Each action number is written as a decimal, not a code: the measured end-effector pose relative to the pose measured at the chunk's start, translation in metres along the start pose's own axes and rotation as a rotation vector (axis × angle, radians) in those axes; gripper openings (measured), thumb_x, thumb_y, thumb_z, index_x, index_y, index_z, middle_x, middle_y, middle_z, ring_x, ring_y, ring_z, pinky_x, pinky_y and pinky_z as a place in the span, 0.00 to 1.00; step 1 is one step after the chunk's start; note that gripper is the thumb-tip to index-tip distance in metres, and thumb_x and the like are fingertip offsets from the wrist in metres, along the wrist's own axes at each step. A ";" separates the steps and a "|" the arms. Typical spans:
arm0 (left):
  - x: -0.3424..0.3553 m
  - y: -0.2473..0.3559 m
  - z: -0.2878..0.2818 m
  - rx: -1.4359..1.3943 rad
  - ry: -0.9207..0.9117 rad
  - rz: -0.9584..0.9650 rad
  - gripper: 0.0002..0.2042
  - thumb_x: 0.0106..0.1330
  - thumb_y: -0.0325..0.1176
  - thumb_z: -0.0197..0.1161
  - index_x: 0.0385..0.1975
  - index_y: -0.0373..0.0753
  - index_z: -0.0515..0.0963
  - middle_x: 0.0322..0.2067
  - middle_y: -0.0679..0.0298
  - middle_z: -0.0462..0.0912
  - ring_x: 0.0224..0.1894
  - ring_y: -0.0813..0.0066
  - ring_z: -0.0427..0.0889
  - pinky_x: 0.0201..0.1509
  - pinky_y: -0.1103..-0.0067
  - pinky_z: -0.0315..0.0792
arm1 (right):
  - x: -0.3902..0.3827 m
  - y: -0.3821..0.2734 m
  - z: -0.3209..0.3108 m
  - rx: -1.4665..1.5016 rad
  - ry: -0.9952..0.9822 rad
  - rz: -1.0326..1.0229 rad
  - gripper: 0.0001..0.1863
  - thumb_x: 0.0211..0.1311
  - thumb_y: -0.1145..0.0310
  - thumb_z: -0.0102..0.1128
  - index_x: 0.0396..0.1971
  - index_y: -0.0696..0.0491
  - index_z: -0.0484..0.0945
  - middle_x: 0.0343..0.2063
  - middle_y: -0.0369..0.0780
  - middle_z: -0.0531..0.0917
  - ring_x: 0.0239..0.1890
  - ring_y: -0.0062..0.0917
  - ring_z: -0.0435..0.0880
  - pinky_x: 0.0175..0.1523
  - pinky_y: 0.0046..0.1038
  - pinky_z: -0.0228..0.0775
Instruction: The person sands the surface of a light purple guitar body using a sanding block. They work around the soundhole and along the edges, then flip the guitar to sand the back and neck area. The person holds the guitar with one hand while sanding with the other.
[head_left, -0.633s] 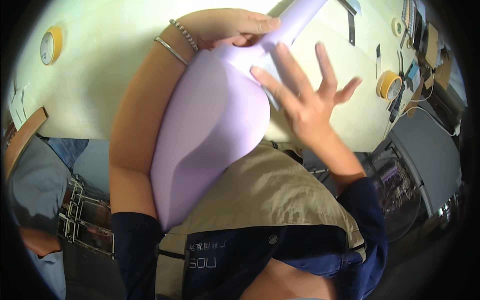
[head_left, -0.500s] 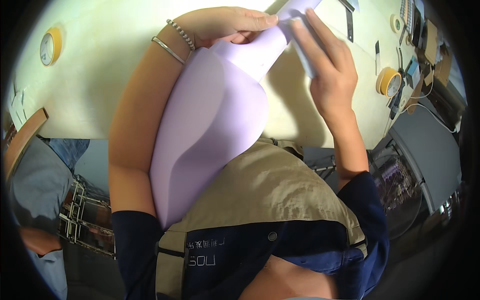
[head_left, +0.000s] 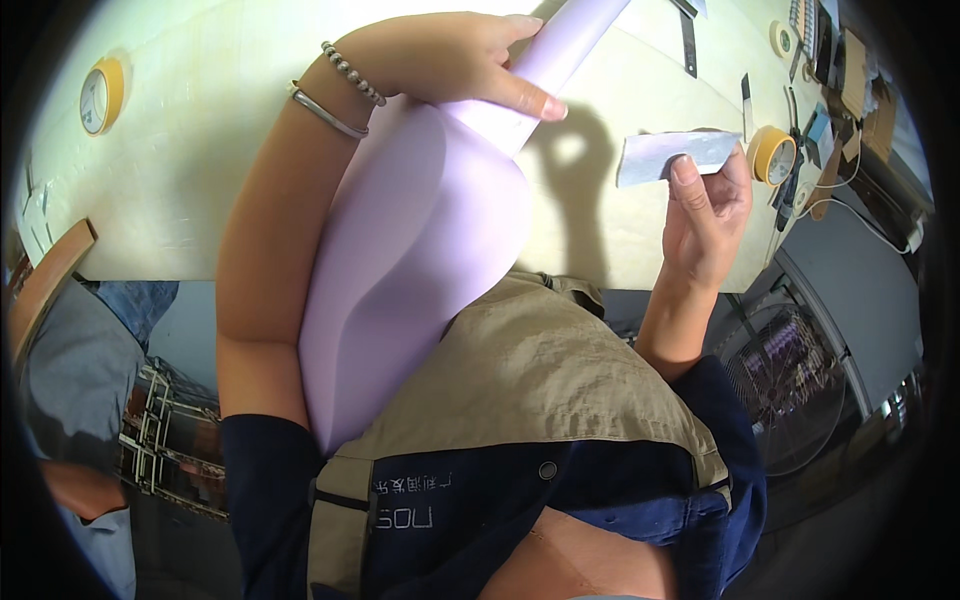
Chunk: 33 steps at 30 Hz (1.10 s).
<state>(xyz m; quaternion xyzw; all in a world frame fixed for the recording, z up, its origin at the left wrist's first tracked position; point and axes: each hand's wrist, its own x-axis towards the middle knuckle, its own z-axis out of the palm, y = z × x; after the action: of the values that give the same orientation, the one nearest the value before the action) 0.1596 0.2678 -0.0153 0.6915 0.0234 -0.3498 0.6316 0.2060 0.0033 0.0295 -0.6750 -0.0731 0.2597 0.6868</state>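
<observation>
A large, smooth lilac piece [head_left: 415, 260] with a wide curved body and a narrower neck leans across my lap and over the table edge. My left hand [head_left: 490, 68] grips its neck, thumb lying across the near side and other fingers partly hidden behind. The left forearm runs along the piece's left side. Apart from the lilac piece, over the table to its right, my right hand [head_left: 710, 205] holds a bent grey sheet [head_left: 665, 158], which looks like sandpaper. The thumb presses on its near face; the fingers are behind it.
On the pale table [head_left: 180, 190], a yellow tape roll [head_left: 101, 95] lies at left and another yellow tape roll [head_left: 773, 156] at right. Blades and tools [head_left: 690, 42] lie along the right side. A person in grey clothing [head_left: 75, 360] sits at far left. A fan [head_left: 790, 360] stands below right.
My right hand has moved right and down, away from the neck, turning so the grey sheet shows its face. My left hand has shifted its hold, with the thumb now lower on the neck.
</observation>
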 end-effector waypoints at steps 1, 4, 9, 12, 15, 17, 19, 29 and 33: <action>0.002 -0.001 0.001 -0.059 -0.001 -0.015 0.35 0.62 0.47 0.68 0.63 0.31 0.65 0.33 0.58 0.82 0.35 0.77 0.80 0.35 0.81 0.73 | 0.001 -0.001 0.000 0.100 -0.024 0.058 0.14 0.58 0.75 0.67 0.41 0.61 0.75 0.34 0.44 0.84 0.39 0.30 0.85 0.47 0.33 0.79; 0.007 -0.011 0.003 -0.071 0.014 0.008 0.31 0.65 0.50 0.64 0.59 0.32 0.70 0.32 0.61 0.80 0.32 0.79 0.77 0.33 0.83 0.70 | 0.005 0.004 -0.003 0.327 -0.132 0.186 0.16 0.58 0.73 0.64 0.44 0.62 0.74 0.37 0.50 0.84 0.46 0.42 0.86 0.52 0.40 0.80; 0.006 -0.009 0.003 -0.175 -0.025 0.008 0.29 0.65 0.50 0.63 0.57 0.32 0.71 0.33 0.64 0.79 0.33 0.81 0.76 0.36 0.84 0.70 | 0.003 0.022 0.014 0.112 -0.167 0.215 0.32 0.56 0.79 0.66 0.61 0.64 0.64 0.41 0.44 0.81 0.42 0.28 0.86 0.40 0.25 0.83; 0.008 -0.014 0.006 -0.174 -0.002 0.032 0.30 0.65 0.50 0.64 0.58 0.32 0.70 0.35 0.63 0.80 0.35 0.81 0.76 0.37 0.85 0.70 | 0.006 0.025 0.017 0.061 -0.267 0.218 0.38 0.57 0.82 0.64 0.67 0.63 0.56 0.43 0.43 0.80 0.42 0.26 0.85 0.42 0.23 0.81; 0.009 -0.014 0.008 -0.214 0.027 0.047 0.31 0.65 0.49 0.64 0.60 0.32 0.69 0.36 0.63 0.80 0.37 0.82 0.76 0.38 0.86 0.70 | 0.004 0.024 0.018 0.037 -0.306 0.278 0.36 0.58 0.82 0.64 0.66 0.61 0.59 0.44 0.43 0.80 0.44 0.23 0.83 0.44 0.21 0.76; 0.008 -0.013 0.008 -0.236 0.018 0.039 0.31 0.65 0.49 0.64 0.61 0.32 0.68 0.37 0.62 0.80 0.38 0.82 0.76 0.38 0.86 0.70 | 0.004 0.026 0.020 -0.025 -0.307 0.224 0.34 0.58 0.82 0.63 0.65 0.60 0.62 0.43 0.42 0.80 0.42 0.21 0.82 0.43 0.20 0.75; 0.008 -0.013 0.006 -0.244 -0.011 0.037 0.32 0.65 0.49 0.64 0.62 0.32 0.68 0.37 0.62 0.81 0.38 0.83 0.77 0.39 0.86 0.70 | 0.005 0.027 0.021 -0.116 -0.317 0.174 0.33 0.59 0.81 0.64 0.64 0.59 0.63 0.43 0.41 0.80 0.41 0.20 0.82 0.42 0.19 0.75; 0.011 -0.020 0.007 -0.165 0.038 0.044 0.31 0.70 0.56 0.55 0.60 0.34 0.70 0.36 0.63 0.80 0.37 0.82 0.76 0.39 0.85 0.71 | -0.006 0.034 0.053 -0.348 -0.160 0.001 0.25 0.59 0.76 0.67 0.56 0.57 0.69 0.38 0.41 0.81 0.39 0.21 0.82 0.43 0.22 0.75; 0.004 -0.011 0.005 -0.172 0.039 -0.013 0.30 0.70 0.56 0.55 0.58 0.34 0.71 0.36 0.64 0.80 0.37 0.81 0.76 0.40 0.84 0.70 | -0.002 0.037 0.042 -0.621 -0.373 -0.215 0.16 0.54 0.73 0.71 0.44 0.47 0.83 0.42 0.42 0.81 0.37 0.27 0.83 0.42 0.24 0.76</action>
<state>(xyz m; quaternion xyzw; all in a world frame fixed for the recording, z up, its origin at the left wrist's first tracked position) 0.1555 0.2636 -0.0264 0.6412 0.0702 -0.3372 0.6857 0.1757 0.0381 -0.0023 -0.7806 -0.3425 0.2702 0.4477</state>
